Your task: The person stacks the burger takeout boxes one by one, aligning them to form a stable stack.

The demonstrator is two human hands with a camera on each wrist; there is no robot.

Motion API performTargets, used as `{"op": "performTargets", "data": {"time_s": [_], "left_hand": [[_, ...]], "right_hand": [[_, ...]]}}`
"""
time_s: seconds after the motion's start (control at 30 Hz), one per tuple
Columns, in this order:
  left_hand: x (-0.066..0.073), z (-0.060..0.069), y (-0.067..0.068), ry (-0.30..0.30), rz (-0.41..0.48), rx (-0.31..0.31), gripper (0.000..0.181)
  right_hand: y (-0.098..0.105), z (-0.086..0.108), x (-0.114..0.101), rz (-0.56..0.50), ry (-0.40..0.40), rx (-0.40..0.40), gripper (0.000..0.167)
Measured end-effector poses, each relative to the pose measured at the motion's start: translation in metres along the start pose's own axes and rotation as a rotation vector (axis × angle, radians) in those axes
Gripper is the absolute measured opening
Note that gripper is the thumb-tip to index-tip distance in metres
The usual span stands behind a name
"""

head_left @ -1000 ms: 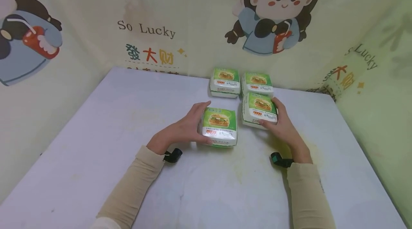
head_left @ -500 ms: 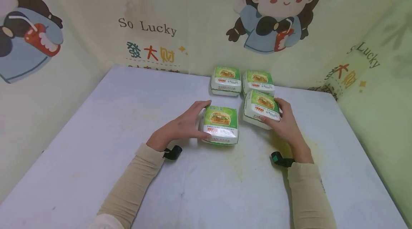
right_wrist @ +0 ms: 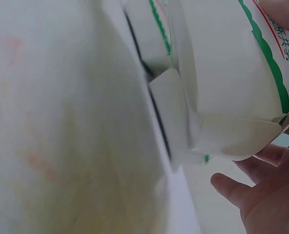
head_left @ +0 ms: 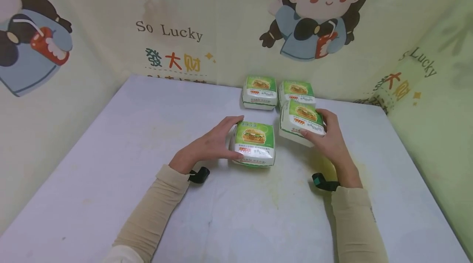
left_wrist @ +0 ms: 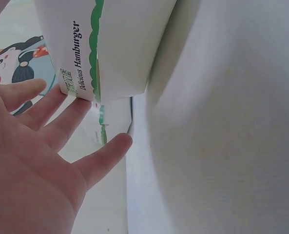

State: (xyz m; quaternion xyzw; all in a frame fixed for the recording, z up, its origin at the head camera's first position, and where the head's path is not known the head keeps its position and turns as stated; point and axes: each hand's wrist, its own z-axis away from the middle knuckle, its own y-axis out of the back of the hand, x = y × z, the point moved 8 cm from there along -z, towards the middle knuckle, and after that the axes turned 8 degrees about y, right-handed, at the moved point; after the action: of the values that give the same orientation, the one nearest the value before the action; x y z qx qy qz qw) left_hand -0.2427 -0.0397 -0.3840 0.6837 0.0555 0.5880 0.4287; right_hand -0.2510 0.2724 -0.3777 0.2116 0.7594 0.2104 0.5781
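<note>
My left hand (head_left: 207, 144) grips a green and white hamburger box (head_left: 255, 141) from its left side, thumb at the front and fingertips at the back. In the left wrist view, "Delicious Hamburger" is printed on the side of this hamburger box (left_wrist: 120, 48), and some fingers are spread away from it. My right hand (head_left: 330, 135) holds another hamburger box (head_left: 301, 121) at its right side. That box is tilted and raised off the table; the right wrist view shows the lower side of the hamburger box (right_wrist: 227, 68) above the surface.
Two more hamburger boxes stand at the back: a left one (head_left: 260, 92) and a right one (head_left: 296, 90), the latter partly hidden behind the raised box. They sit on the white table (head_left: 111, 160) near the printed wall cloth (head_left: 229, 20).
The box in my right hand has risen and shifted slightly right, tilting more and covering more of the box behind it. My left hand and its box stay almost in place.
</note>
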Motion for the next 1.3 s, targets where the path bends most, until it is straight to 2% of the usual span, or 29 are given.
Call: {"op": "performTargets", "data": {"time_s": [0.13, 0.3, 0.47, 0.67, 0.9, 1.1, 1.3], "left_hand": [[-0.001, 0.0, -0.001, 0.011, -0.01, -0.009, 0.108], [0.0, 0.0, 0.0, 0.002, -0.011, 0.0, 0.107], [-0.001, 0.0, 0.0, 0.012, -0.018, -0.011, 0.108], [0.002, -0.001, 0.001, -0.008, -0.015, -0.011, 0.108], [0.002, -0.001, 0.002, 0.005, -0.024, -0.011, 0.109], [0.002, -0.001, 0.002, 0.009, -0.007, -0.012, 0.111], [-0.001, -0.002, 0.001, 0.016, 0.003, -0.009, 0.116]], "right_hand": [[0.002, 0.001, -0.01, -0.006, 0.018, 0.005, 0.086], [0.004, 0.0, -0.022, -0.066, 0.062, 0.022, 0.079], [0.001, 0.001, -0.034, -0.07, 0.091, 0.006, 0.08], [0.0, 0.002, -0.059, -0.083, 0.176, 0.01, 0.08], [-0.007, 0.004, -0.077, -0.035, 0.228, -0.01, 0.085], [-0.014, 0.005, -0.086, -0.025, 0.293, -0.022, 0.084], [-0.026, 0.008, -0.098, -0.034, 0.32, -0.063, 0.085]]}}
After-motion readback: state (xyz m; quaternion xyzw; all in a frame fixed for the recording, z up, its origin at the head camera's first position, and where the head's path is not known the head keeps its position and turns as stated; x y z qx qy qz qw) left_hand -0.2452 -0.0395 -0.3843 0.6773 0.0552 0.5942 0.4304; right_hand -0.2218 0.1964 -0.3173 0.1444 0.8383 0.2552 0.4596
